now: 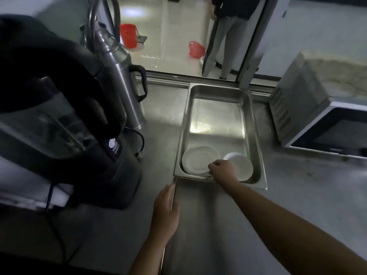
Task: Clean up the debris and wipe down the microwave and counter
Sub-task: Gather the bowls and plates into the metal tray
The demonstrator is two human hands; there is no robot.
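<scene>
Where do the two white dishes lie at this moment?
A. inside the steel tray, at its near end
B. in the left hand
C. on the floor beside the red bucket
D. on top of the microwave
A: the white plate and the white bowl both sit inside the steel tray, at its near end.

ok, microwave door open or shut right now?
Shut. The silver box-shaped microwave at right shows its dark glass door lying flush inside the front frame, with no gap and no interior visible. Its right edge is out of view.

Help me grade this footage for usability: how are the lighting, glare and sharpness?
Head view: dim counter, bright doorway behind; glare patch on the rectangular steel pan floor; left hand motion-blurred; right hand sharper at the white plates; wide-angle bending at edges.
</scene>
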